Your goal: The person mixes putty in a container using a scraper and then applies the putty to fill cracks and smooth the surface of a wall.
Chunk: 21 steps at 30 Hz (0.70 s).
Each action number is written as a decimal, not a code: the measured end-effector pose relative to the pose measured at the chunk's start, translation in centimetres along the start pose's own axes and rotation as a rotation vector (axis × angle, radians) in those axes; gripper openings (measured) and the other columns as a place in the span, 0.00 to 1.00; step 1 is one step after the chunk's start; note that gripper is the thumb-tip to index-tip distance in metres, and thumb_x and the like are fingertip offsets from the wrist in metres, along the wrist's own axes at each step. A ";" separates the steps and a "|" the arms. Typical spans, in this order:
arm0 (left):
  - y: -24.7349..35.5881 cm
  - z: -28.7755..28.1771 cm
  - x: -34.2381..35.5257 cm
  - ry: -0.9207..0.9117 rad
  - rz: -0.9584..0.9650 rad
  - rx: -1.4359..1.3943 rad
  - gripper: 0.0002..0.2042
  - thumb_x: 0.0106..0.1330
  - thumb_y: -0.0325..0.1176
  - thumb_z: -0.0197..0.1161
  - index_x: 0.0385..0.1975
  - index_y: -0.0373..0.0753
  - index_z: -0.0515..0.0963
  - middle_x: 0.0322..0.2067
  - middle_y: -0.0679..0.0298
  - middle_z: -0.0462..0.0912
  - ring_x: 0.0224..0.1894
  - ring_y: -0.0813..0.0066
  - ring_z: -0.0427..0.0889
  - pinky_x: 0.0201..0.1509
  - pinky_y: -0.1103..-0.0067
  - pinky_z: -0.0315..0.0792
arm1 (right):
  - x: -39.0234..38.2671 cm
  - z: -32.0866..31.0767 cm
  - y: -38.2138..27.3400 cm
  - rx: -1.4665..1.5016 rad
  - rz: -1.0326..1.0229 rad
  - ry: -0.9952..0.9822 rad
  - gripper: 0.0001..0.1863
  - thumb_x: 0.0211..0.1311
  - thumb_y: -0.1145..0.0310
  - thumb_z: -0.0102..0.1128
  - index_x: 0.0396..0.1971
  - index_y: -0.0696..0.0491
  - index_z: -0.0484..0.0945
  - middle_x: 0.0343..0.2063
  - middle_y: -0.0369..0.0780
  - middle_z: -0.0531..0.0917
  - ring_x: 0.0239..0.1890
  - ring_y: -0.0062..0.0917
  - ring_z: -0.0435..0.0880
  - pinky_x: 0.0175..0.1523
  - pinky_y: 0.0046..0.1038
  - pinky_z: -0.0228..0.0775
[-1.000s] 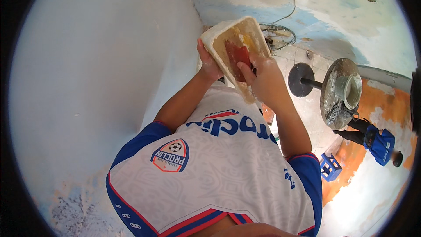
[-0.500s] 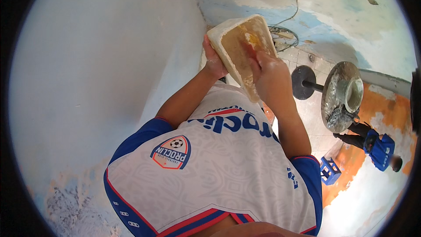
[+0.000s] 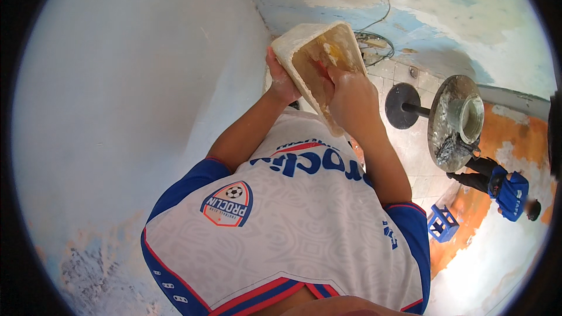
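Note:
A deep, rectangular, off-white tub (image 3: 304, 38), crusted with pale filler, is tilted in front of my chest with its open side facing me. My left hand (image 3: 283, 80) grips its left side, thumb along the wall and fingers behind it. Reaching inside, my right hand (image 3: 350, 95) has its fingers closed around a small reddish tool (image 3: 321, 69), mostly hidden by the hand and the tub. Beyond the fingertips, a yellow patch (image 3: 333, 51) shows against the tub's inner wall. White residue coats the back of my right hand.
A pale wall (image 3: 129, 82) rises close on my left; a patchy blue-white wall (image 3: 445, 23) stands ahead. To the right are a round pedestal table (image 3: 439, 129) carrying a metal bowl (image 3: 472, 118), a blue stool (image 3: 443, 223) and a person in blue (image 3: 511, 196). A coiled cable (image 3: 380, 41) hangs ahead.
My right hand has shifted slightly left and deeper into the tub, and less of the reddish tool shows. The tub has tilted a little, still in my left hand.

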<state>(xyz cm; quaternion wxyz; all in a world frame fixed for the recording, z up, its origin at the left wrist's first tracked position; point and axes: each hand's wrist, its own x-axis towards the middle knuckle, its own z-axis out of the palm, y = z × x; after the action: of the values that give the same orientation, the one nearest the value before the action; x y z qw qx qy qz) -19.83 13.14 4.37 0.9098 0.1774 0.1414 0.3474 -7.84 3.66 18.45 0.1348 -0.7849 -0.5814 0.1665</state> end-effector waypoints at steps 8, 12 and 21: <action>-0.2 -2.5 0.9 -0.068 -0.085 -0.168 0.58 0.56 0.89 0.36 0.75 0.46 0.64 0.69 0.56 0.71 0.70 0.55 0.72 0.72 0.59 0.69 | -0.5 -1.3 -1.2 0.186 -0.156 -0.051 0.14 0.68 0.60 0.65 0.39 0.58 0.86 0.23 0.53 0.84 0.27 0.49 0.84 0.35 0.44 0.76; -0.7 -4.5 1.2 -0.123 -0.044 -0.145 0.58 0.56 0.89 0.36 0.74 0.46 0.64 0.68 0.56 0.72 0.69 0.55 0.73 0.72 0.59 0.70 | -0.9 -3.9 -1.5 0.387 -0.038 -0.046 0.15 0.68 0.60 0.68 0.39 0.58 0.85 0.20 0.50 0.82 0.23 0.44 0.82 0.33 0.39 0.74; 0.6 -1.3 0.3 -0.075 -0.003 -0.025 0.54 0.57 0.87 0.46 0.74 0.49 0.65 0.69 0.56 0.72 0.70 0.53 0.71 0.74 0.56 0.68 | 0.0 -1.3 -1.3 0.139 -0.109 0.189 0.13 0.67 0.62 0.69 0.39 0.58 0.86 0.23 0.49 0.85 0.22 0.40 0.83 0.33 0.34 0.74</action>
<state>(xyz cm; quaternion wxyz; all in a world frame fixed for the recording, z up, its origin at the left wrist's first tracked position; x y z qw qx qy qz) -20.42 14.03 3.40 0.9172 0.1789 0.1031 0.3407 -8.41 3.96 20.16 0.2519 -0.7530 -0.5951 0.1242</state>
